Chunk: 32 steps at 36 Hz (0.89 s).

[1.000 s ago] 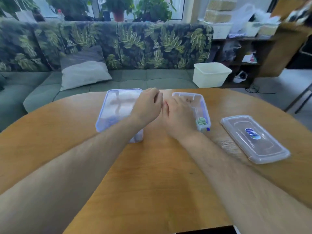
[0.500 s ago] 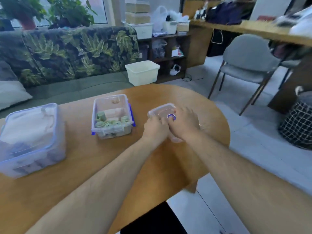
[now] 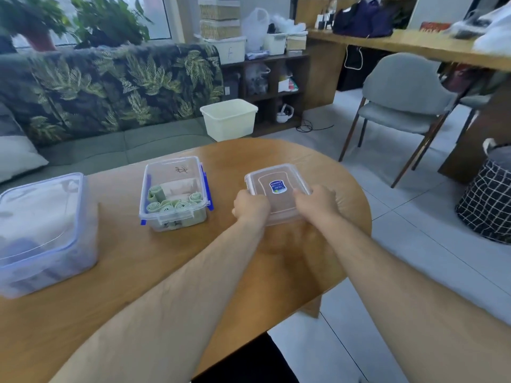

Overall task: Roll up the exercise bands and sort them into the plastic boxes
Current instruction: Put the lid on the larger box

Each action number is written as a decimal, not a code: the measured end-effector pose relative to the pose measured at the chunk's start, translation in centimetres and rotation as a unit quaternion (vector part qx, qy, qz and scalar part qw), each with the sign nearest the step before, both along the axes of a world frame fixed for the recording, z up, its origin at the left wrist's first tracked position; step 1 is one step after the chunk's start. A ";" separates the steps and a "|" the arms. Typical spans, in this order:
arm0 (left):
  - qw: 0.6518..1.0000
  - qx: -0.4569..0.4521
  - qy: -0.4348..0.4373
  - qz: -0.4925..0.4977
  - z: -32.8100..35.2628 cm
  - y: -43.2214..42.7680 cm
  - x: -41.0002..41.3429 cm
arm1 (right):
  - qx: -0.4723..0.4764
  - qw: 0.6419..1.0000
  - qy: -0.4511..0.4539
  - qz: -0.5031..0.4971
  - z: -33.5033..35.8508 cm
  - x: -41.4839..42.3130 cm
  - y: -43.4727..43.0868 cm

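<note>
Left grip (image 3: 250, 207) and right grip (image 3: 318, 203) clasp clear lid (image 3: 279, 174) — blue sticker (image 3: 278, 187).

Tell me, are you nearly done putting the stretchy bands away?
Nearly, it looks. Done: rolled green bands sit in the small box, and the big box at the left has its lid on. In hand: left hand and right hand both grip the loose lid. To do: the small box is open, so that lid probably goes on it.

A closed box (image 3: 41, 222) sits at the table's (image 3: 138, 272) left edge. An open box (image 3: 174, 172), rolled bands (image 3: 166, 207) inside, stands mid-table. The lid (image 3: 278, 189) lies near the right edge.
</note>
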<state>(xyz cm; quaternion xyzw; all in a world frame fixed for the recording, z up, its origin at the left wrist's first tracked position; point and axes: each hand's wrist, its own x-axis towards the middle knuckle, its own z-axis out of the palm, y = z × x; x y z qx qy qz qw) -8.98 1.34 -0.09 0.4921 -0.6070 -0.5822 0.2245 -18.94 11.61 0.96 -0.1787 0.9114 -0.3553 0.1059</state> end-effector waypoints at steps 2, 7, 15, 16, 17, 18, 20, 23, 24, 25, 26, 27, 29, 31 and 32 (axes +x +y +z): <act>0.999 -0.035 0.012 0.008 1.0 -0.2 0.5 | -0.030 0.999 0.010 -0.006 1.5 0.6 -0.6; 0.992 -0.112 0.032 0.042 6.7 -1.0 4.1 | -0.065 0.997 0.049 -0.003 5.7 2.7 -3.3; 0.984 -0.153 0.015 0.086 10.0 -6.9 11.6 | -0.065 0.994 0.042 0.075 7.2 8.1 -10.6; 0.984 -0.153 0.014 0.091 9.8 -7.8 12.6 | -0.062 0.994 0.036 0.087 7.1 8.9 -11.5; 0.985 -0.146 0.012 0.095 9.4 -8.9 13.3 | -0.058 0.993 0.030 0.101 6.9 9.7 -12.3; 0.985 -0.143 0.007 0.094 9.2 -9.6 14.0 | -0.054 0.992 0.023 0.114 6.6 10.4 -13.0; 0.985 -0.132 -0.008 0.107 8.8 -10.9 15.3 | -0.042 0.991 0.008 0.129 6.0 11.6 -14.2; 0.985 -0.121 -0.021 0.123 7.6 -12.3 16.2 | -0.021 0.991 -0.005 0.133 4.9 12.7 -15.3; 0.985 -0.117 -0.024 0.124 7.3 -12.6 16.4 | -0.017 0.991 -0.008 0.134 4.5 12.9 -15.6; 0.985 -0.116 -0.028 0.127 6.7 -12.9 16.4 | -0.011 0.991 -0.011 0.134 4.2 13.1 -15.8; 0.985 -0.118 -0.026 0.125 6.2 -13.1 16.5 | -0.006 0.991 -0.009 0.135 3.9 13.2 -16.0; 0.984 -0.120 -0.029 0.126 5.7 -13.4 16.5 | -0.002 0.991 -0.006 0.135 3.6 13.3 -16.1; 0.982 -0.127 -0.032 0.138 4.8 -13.5 16.4 | 0.003 0.991 0.002 0.137 3.2 13.4 -16.1; 0.982 -0.124 -0.032 0.142 4.3 -13.4 16.3 | 0.004 0.990 0.007 0.138 2.9 13.4 -16.1; 0.982 -0.122 -0.029 0.141 4.2 -13.3 16.3 | 0.006 0.990 0.008 0.138 2.8 13.4 -16.0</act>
